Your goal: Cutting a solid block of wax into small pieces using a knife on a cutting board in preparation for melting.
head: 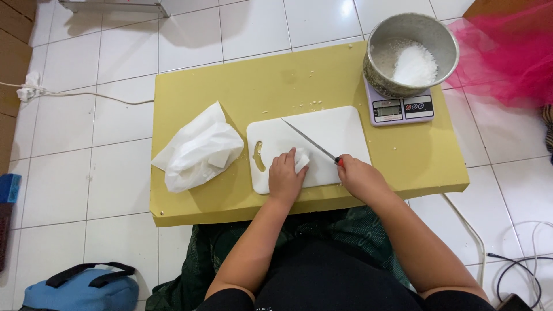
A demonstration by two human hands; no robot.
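Left hand (284,175) pressed flat on a white chunk (302,160); right hand (357,175) gripped the knife (308,139), blade pointing to ten o'clock.

Left hand (285,175) on white chunk (302,159), right hand (358,177) gripping knife (311,141), cutting board (345,129)

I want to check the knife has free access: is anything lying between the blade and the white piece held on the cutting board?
Nothing visible does. The knife in the right hand lies over bare cutting board, its blade beside the white piece pinned under the left hand. Only those fingertips sit close.
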